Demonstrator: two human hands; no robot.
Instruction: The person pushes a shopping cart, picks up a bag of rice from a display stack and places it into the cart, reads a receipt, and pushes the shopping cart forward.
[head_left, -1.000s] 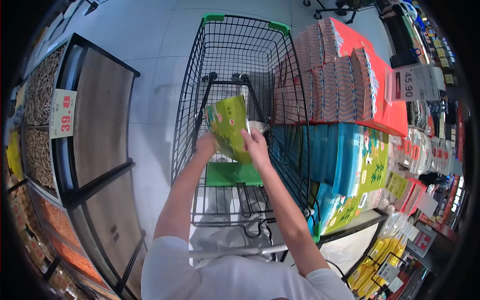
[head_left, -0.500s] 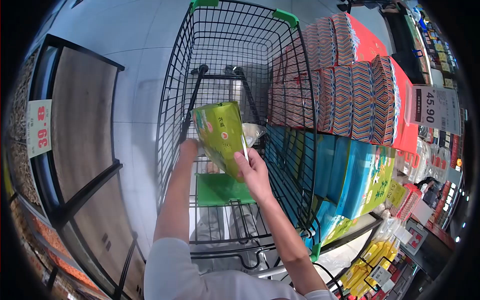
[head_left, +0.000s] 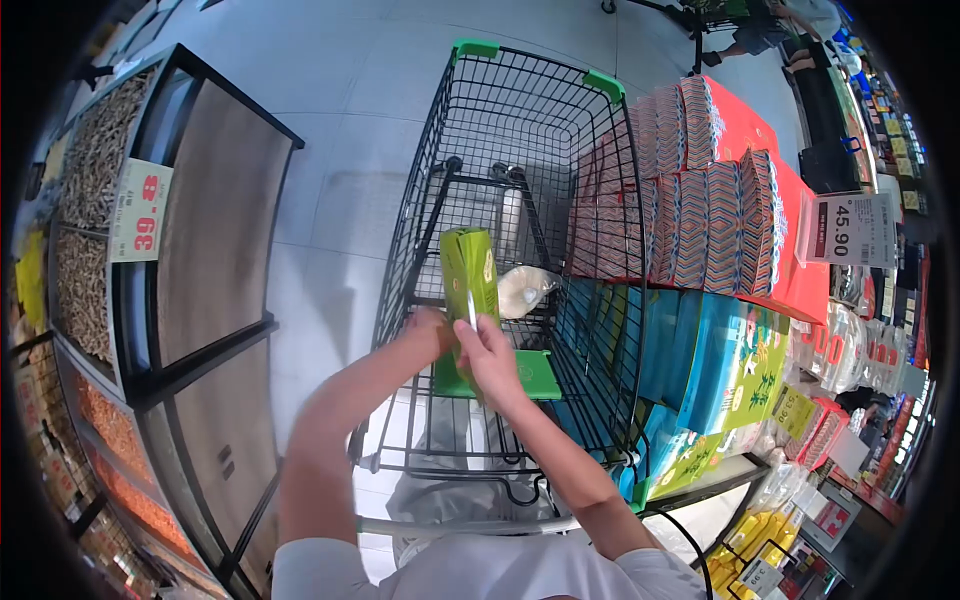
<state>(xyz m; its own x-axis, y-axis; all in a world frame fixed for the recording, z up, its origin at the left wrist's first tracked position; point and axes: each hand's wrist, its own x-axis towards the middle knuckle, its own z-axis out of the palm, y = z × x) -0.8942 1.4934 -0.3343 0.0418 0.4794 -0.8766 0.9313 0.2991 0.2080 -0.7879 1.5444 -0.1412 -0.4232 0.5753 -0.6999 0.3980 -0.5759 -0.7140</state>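
Note:
A green food package [head_left: 470,265] with printed lettering is held upright over the shopping cart [head_left: 640,215], its narrow side facing me. My right hand [head_left: 490,362] is closed on its lower right edge, thumb in front. My left hand [head_left: 430,328] is at its left side, curled against it, with the fingers mostly hidden. Beyond the package, a clear plastic bag of something pale [head_left: 524,292] lies in the cart's wire basket. Below my right hand is the cart's green plastic flap [head_left: 538,374].
Red patterned gift boxes [head_left: 725,215] and blue-green packages [head_left: 715,350] are stacked right of the cart, by a 45.90 price sign [head_left: 855,230]. At left stands a wood-panelled bin [head_left: 215,215] of dried goods with a 39.8 tag [head_left: 142,212]. A person [head_left: 755,35] is at the far right.
The package has turned from showing its broad printed face to showing its narrow side. My left hand has come more into sight beside it. The whole scene has shifted rightward in view.

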